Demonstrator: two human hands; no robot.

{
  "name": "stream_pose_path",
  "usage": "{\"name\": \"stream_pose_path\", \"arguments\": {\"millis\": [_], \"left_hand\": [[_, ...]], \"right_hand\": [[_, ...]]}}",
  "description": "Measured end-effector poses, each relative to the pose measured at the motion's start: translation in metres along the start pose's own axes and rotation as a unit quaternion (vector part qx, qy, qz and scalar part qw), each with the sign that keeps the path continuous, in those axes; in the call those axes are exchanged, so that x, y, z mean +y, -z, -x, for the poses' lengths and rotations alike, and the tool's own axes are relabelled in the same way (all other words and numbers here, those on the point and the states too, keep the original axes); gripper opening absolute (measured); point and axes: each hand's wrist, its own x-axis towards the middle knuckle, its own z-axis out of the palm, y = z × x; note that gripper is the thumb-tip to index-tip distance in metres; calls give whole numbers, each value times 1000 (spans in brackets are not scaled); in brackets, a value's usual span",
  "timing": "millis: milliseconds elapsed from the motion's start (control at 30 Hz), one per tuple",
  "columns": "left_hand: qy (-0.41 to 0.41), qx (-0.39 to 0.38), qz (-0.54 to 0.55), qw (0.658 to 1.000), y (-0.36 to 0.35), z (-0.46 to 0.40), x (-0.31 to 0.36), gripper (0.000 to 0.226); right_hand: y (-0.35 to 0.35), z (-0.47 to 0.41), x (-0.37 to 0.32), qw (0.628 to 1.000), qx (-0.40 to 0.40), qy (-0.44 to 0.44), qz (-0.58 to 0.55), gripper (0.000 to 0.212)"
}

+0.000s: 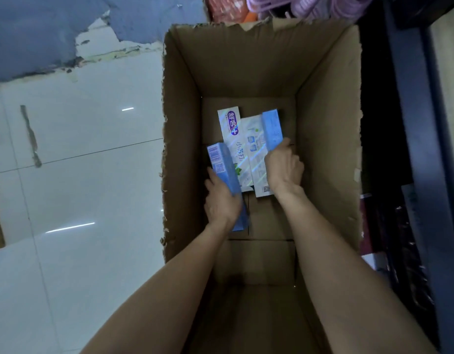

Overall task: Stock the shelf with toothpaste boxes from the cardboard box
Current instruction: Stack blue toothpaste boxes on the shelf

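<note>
Deep in the cardboard box (323, 98), my left hand (222, 198) & right hand (284, 167) each grip a blue toothpaste box (224, 169), (272, 130) to lift out for shelving.

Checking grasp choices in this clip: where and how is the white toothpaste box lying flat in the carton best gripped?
Grip the white toothpaste box across its narrow width near the far end, coming straight down from above. It lies flat, printed face up; that end is clear, while the near end is hemmed by the left hand and its blue box.
</note>
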Motion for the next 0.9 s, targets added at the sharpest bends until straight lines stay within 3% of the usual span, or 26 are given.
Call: {"name": "stream_pose_path", "arguments": {"millis": [100,233,267,333,433,533,633,700,800,833,900], "left_hand": [[-77,-14,145,986,23,39,13,66],[-77,-94,395,910,82,99,28,50],[-75,-112,426,894,100,116,31,42],[-84,-146,450,877,137,152,38,33],[-96,-217,455,858,187,203,41,22],[-90,-295,416,856,228,253,42,18],[-77,-352,382,851,254,295,40,46],[-89,-379,363,846,267,315,38,47],[-173,-404,328,836,283,344,40,28],[-199,-408,305,838,288,356,44,25],[-283,-382,212,854,289,371,52,29]], "right_hand": [[50,50,-9,996,24,12,-88,35],[125,121,12,943,14,-4,-333,31],[138,135,19,907,-28,-23,-419,28],[167,167,27,795,-150,-55,-585,32],[210,221,38,673,-267,-86,-684,58],[251,281,47,593,-298,-119,-739,60],[289,341,52,546,-277,-102,-784,42],[308,380,54,558,-231,-78,-793,35],[317,433,65,641,-135,-74,-752,39],[318,450,67,680,-103,-84,-721,46],[316,479,74,826,-22,-77,-558,57]]}}
